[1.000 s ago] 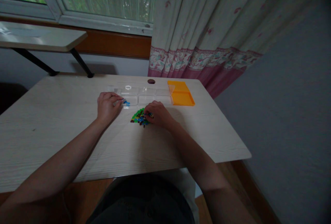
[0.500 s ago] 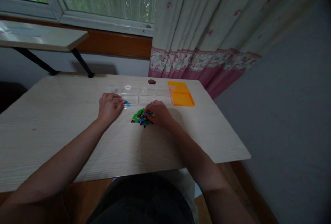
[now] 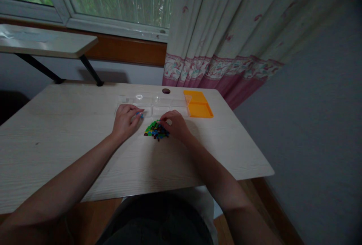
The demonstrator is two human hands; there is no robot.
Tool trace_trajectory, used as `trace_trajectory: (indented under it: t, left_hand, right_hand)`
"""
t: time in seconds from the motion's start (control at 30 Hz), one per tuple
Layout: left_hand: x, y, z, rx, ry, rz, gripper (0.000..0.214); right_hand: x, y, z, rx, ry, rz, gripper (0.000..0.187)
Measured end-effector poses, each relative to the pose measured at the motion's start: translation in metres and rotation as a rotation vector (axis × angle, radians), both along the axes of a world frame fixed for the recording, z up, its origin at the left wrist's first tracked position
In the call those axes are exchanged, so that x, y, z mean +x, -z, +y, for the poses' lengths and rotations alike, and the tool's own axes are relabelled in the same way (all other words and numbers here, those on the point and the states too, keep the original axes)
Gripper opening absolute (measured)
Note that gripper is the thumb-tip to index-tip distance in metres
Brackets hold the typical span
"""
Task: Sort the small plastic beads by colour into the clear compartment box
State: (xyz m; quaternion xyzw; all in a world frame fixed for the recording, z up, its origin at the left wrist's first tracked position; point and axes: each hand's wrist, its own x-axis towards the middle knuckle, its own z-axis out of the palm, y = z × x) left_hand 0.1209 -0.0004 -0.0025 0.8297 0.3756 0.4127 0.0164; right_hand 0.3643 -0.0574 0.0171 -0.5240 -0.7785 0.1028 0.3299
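Observation:
A small heap of coloured pieces, green, blue and dark, lies on the pale wooden table. My right hand rests at the heap's right edge with fingers curled and pinched among the pieces; what they hold is too small to name. My left hand sits just left of the heap, fingers bent, fingertips at a few blue pieces in the clear compartment tray. The tray lies just beyond both hands.
An orange lid or tray lies at the clear tray's right end. A round cable hole is near the table's far edge. A second table stands under the window at left. A curtain hangs behind; the table's right edge drops to the floor.
My left hand has slid a little right, toward the blue pieces and the heap. My right hand's fingers have shifted slightly on the heap.

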Motion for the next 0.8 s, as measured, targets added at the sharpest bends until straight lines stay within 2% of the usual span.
trace_trajectory:
  t: [0.17, 0.23, 0.47, 0.63, 0.8]
  left_hand:
    - [0.021, -0.005, -0.026, -0.017, 0.259, 0.084, 0.033]
    - [0.024, -0.005, -0.030, -0.029, 0.296, 0.088, 0.035]
    - [0.020, -0.002, -0.027, -0.009, 0.259, 0.004, 0.026]
    - [0.019, -0.001, -0.027, 0.059, 0.237, -0.008, 0.022]
    - [0.019, 0.004, -0.025, 0.060, 0.215, -0.023, 0.020]
  right_hand:
    - [-0.007, 0.004, -0.002, -0.056, 0.017, 0.175, 0.013]
    - [-0.009, 0.006, -0.003, -0.099, 0.027, 0.222, 0.016]
    - [-0.018, 0.005, -0.008, -0.167, -0.008, 0.226, 0.023]
    - [-0.018, 0.003, -0.010, -0.167, -0.043, 0.250, 0.028]
    - [-0.018, 0.006, -0.009, -0.161, -0.054, 0.255, 0.032]
